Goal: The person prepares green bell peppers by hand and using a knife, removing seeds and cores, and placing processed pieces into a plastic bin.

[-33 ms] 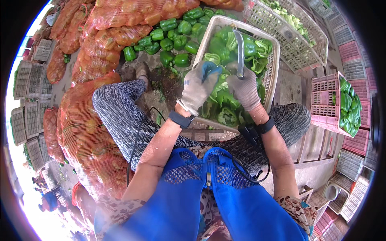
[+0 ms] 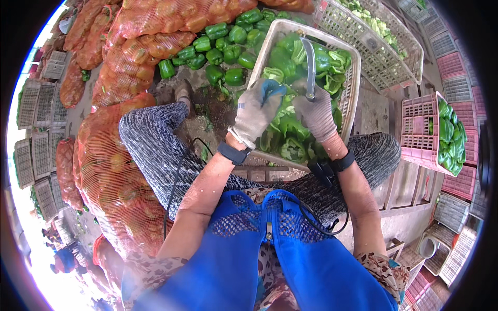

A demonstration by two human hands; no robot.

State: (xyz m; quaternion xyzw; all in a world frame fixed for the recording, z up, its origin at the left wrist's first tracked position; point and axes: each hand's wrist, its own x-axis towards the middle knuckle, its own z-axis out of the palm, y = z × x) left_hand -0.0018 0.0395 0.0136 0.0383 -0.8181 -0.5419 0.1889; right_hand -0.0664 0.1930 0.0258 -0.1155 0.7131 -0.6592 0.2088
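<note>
A curved knife [image 2: 309,65] points away from me, its handle gripped in my gloved right hand [image 2: 315,115]. Just left of it, my gloved left hand [image 2: 257,111] has its fingers curled together; whatever they may hold is hidden. Both hands hover around the near half of a pale plastic crate [image 2: 355,88], the left one by its left rim. Inside the crate lie several green bell peppers [image 2: 292,151], some whole and others cut open or in pieces.
Loose whole green peppers [image 2: 235,78] lie on the ground beyond my left hand. Orange mesh sacks [image 2: 111,176] line the left side. A crate of pale green scraps [image 2: 363,44] stands far right, and a pink crate [image 2: 420,129] of peppers stands right. A black cable [image 2: 174,192] runs beside my left arm.
</note>
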